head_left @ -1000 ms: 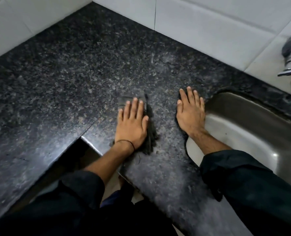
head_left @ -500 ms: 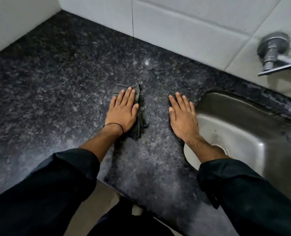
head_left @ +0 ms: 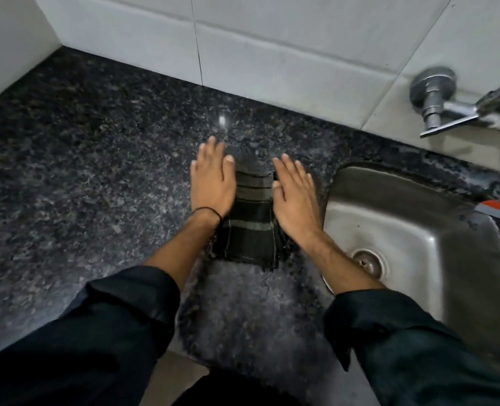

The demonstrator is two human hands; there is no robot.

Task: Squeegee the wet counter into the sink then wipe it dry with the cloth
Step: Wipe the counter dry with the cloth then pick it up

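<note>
Between my left hand and right hand, both flat, fingers straight, gripping nothing, one cloth is lying on the counter; one sink is bordering at 3 o'clock, room opening toward 9.

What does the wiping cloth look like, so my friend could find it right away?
Start at the shiny metal sink on the right, then look just left of it on the dark speckled counter. There, between the left hand and the right hand, the cloth lies flat. It is the only thing with stripes: dark bands crossed by paler grey ones.
</note>
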